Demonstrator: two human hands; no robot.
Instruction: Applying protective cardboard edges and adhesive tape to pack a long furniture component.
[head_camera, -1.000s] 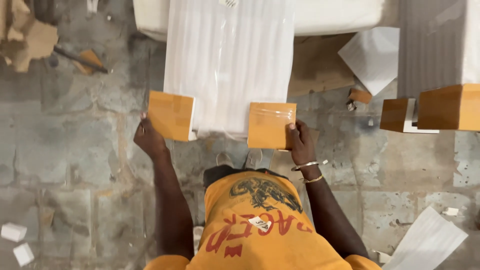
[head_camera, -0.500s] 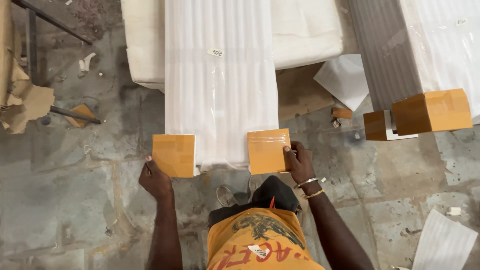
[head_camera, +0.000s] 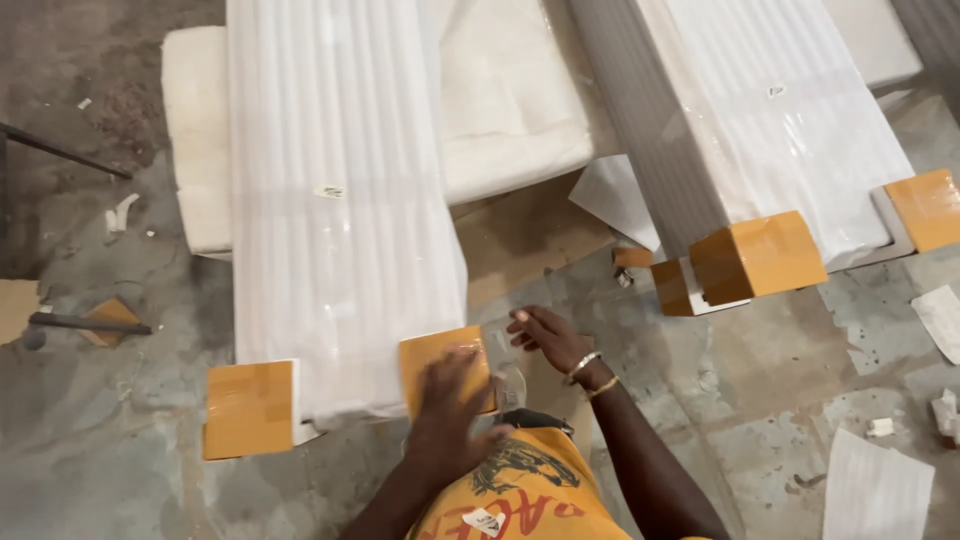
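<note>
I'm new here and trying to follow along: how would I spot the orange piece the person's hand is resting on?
Find the long white wrapped bundle lying on the floor in front of the person. Its near end carries two orange corner caps; the left hand covers the right-hand cap. The other cap sits bare, and the right hand rests beside the bundle.

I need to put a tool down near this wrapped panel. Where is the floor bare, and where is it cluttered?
Bare floor lies left of the near wrapped panel, between its left orange corner cap and the metal bar. More lies right of the right hand, below the second panel's orange cap. The far right is crowded with paper scraps. The left hand covers the right cap.
</note>
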